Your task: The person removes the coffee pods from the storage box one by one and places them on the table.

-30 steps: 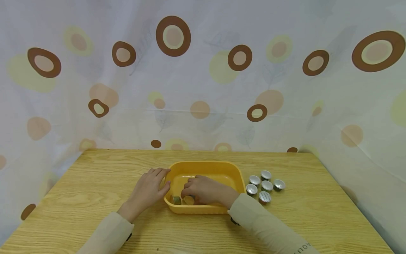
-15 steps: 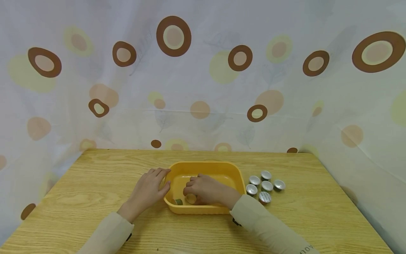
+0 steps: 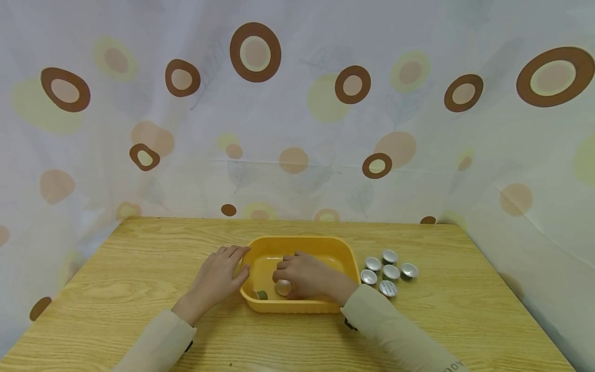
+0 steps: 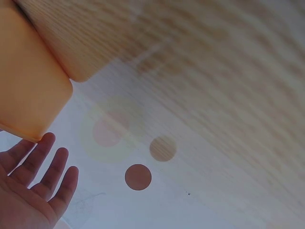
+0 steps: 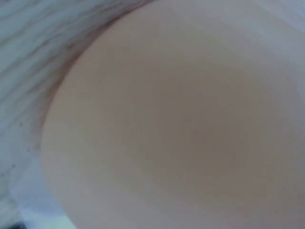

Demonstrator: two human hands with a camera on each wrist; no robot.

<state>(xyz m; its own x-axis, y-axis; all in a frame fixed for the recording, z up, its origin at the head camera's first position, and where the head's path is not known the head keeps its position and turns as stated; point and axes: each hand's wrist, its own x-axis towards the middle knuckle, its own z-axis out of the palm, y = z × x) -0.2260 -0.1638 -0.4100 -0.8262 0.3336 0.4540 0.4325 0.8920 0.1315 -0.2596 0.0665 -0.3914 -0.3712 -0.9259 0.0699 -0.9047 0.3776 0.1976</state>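
In the head view a yellow plastic basin point(image 3: 321, 247) sits on the table. My right hand point(image 3: 309, 276) reaches down inside it, fingers curled, and grips a small foil-lidded cup point(image 3: 283, 287) whose pale round face shows. To its left, a green small cup point(image 3: 262, 295) lies on its side in the basin's near-left corner. At the left rim rests my left hand point(image 3: 222, 274), thumb and fingertips touching the edge. Its fingers look nearly straight in the left wrist view, against the basin's rim. The right wrist view is filled by the blurred basin wall point(image 5: 176, 124); no fingers show there.
Several dark cups with silver foil lids point(image 3: 391, 272) stand upright in a group on the table just right of the basin. The wooden table point(image 3: 139, 268) reaches back to a patterned curtain point(image 3: 297, 119) with brown rings.
My right hand has shifted slightly right and up inside the basin, turning the cup so its round face shows. The green cup has tipped and settled nearer the front wall. My left hand stays put.
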